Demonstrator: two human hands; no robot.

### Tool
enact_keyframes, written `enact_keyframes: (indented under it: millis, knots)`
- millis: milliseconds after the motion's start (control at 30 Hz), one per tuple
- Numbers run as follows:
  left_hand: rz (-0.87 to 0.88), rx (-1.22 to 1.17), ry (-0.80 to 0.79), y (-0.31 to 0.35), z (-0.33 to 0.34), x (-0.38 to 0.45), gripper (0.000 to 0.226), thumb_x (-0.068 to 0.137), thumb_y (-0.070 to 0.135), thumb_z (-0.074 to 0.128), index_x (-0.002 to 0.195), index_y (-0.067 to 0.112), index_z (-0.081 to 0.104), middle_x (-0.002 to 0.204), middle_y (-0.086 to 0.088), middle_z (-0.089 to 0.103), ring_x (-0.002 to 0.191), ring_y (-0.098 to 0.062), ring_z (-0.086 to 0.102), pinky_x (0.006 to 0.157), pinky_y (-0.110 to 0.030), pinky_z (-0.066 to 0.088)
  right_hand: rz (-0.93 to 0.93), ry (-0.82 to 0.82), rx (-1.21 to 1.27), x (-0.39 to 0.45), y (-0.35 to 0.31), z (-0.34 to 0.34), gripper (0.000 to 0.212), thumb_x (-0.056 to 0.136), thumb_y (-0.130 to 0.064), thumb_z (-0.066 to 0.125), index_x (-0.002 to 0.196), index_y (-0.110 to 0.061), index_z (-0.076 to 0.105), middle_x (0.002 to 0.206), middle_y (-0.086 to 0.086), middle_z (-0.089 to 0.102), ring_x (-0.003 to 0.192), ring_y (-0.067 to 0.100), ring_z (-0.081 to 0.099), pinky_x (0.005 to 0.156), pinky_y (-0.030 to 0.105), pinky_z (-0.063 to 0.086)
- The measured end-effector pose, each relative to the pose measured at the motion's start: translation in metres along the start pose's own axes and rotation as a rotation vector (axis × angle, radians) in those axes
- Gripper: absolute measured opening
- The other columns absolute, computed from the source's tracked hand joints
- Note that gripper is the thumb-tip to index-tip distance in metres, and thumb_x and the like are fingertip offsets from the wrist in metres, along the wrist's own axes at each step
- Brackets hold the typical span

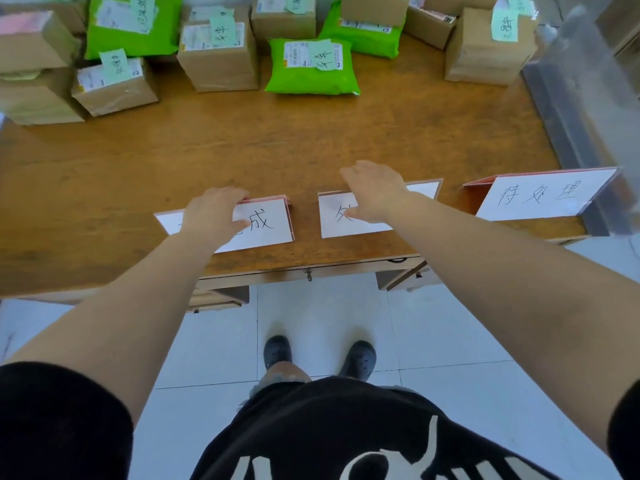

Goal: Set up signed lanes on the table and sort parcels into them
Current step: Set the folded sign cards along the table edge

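Three folded white sign cards with handwritten characters stand along the near edge of the wooden table [242,150]. My left hand [214,216] grips the top fold of the left sign [266,226], fingers curled over its ridge and thumb on its face. My right hand [374,192] holds the middle sign [332,216] the same way and covers most of its writing. The right sign [540,197] stands alone, untouched. Brown cardboard parcels [218,57] and green mailer bags [311,67], each with a pale green note, lie across the far side.
A grey metal frame [568,126] runs along the table's right edge. Below the front edge are drawers [221,296] and a white tiled floor [329,313] with my feet. A wide bare strip of tabletop separates the signs from the parcels.
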State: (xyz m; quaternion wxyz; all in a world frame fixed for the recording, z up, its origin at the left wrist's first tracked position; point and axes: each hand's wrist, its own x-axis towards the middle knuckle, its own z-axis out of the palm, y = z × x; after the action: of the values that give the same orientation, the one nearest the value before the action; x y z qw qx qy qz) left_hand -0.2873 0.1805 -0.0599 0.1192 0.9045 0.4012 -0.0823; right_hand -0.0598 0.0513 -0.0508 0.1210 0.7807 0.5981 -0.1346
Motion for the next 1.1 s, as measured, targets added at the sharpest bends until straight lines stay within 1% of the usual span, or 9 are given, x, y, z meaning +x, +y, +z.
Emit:
enact_keyframes:
  millis: [100,300,400,467,533,633,800,933,1100]
  knots:
    - [-0.011,-0.043,0.045,-0.015,-0.007,-0.013,0.048,0.084,0.03,0.066,0.128,0.02,0.051,0.132,0.0,0.054,0.124,-0.024,0.044,0.094,-0.038,0.04,-0.069,0.056,0.064,0.007,-0.033,-0.01,0.069,0.086,-0.045,0.06,0.141,-0.013,0.033,0.144,0.007,0.041,0.136,0.025,0.033,0.106,0.039,0.033]
    - [-0.118,-0.086,0.077,-0.068,-0.021,-0.035,0.046,0.088,0.033,0.061,0.13,0.021,0.05,0.137,0.001,0.05,0.127,-0.022,0.043,0.097,-0.038,0.04,-0.238,0.054,0.062,0.03,-0.119,-0.023,0.063,0.087,-0.043,0.059,0.139,-0.014,0.038,0.141,0.005,0.043,0.132,0.025,0.038,0.107,0.039,0.032]
    - [-0.152,-0.128,0.074,-0.093,-0.023,-0.038,0.048,0.087,0.037,0.061,0.131,0.022,0.049,0.136,0.002,0.05,0.126,-0.021,0.045,0.099,-0.038,0.041,-0.26,0.044,0.066,0.043,-0.157,-0.025,0.05,0.091,-0.036,0.057,0.133,-0.014,0.043,0.132,0.004,0.05,0.122,0.026,0.048,0.09,0.034,0.038]
    - [-0.143,-0.137,0.067,-0.103,-0.023,-0.038,0.046,0.086,0.036,0.062,0.128,0.02,0.052,0.133,0.0,0.053,0.124,-0.022,0.047,0.098,-0.038,0.042,-0.26,0.062,0.028,0.051,-0.177,-0.022,0.038,0.093,-0.027,0.054,0.129,-0.014,0.046,0.127,0.004,0.053,0.114,0.027,0.053,0.076,0.032,0.036]
    - [-0.115,-0.16,0.067,-0.111,-0.024,-0.036,0.043,0.086,0.034,0.062,0.125,0.019,0.053,0.131,-0.001,0.054,0.122,-0.022,0.048,0.096,-0.038,0.043,-0.221,0.06,0.026,0.061,-0.19,-0.018,0.027,0.094,-0.017,0.051,0.121,-0.014,0.049,0.121,0.005,0.055,0.107,0.027,0.055,0.067,0.031,0.035]
    - [-0.077,-0.196,0.068,-0.119,-0.023,-0.033,0.042,0.086,0.033,0.062,0.125,0.019,0.054,0.129,0.0,0.055,0.121,-0.021,0.049,0.094,-0.037,0.044,-0.148,0.039,0.063,0.068,-0.195,-0.018,0.019,0.095,-0.014,0.05,0.114,-0.013,0.051,0.115,0.006,0.058,0.1,0.029,0.056,0.064,0.032,0.037]
    - [0.034,-0.185,0.056,-0.122,-0.026,-0.021,0.044,0.085,0.034,0.063,0.125,0.019,0.052,0.126,0.0,0.056,0.116,-0.022,0.051,0.088,-0.037,0.045,-0.143,0.046,0.084,0.07,-0.183,-0.031,0.025,0.096,-0.023,0.046,0.119,-0.015,0.053,0.117,0.007,0.059,0.103,0.031,0.057,0.068,0.033,0.041]
    - [-0.023,-0.312,0.087,-0.127,-0.03,-0.009,0.054,0.082,0.032,0.068,0.129,0.018,0.046,0.123,0.002,0.055,0.109,-0.02,0.054,0.082,-0.034,0.046,-0.082,0.111,0.17,0.068,-0.167,-0.053,0.024,0.096,-0.022,0.046,0.117,-0.014,0.052,0.118,0.007,0.058,0.105,0.031,0.055,0.075,0.038,0.044]
    - [0.045,-0.207,-0.008,-0.121,-0.027,-0.002,0.04,0.083,0.038,0.065,0.114,0.016,0.055,0.115,0.0,0.058,0.105,-0.022,0.055,0.079,-0.033,0.046,-0.032,0.206,0.252,0.063,-0.145,-0.088,0.022,0.094,-0.02,0.048,0.114,-0.012,0.052,0.116,0.011,0.057,0.107,0.034,0.053,0.083,0.042,0.046]
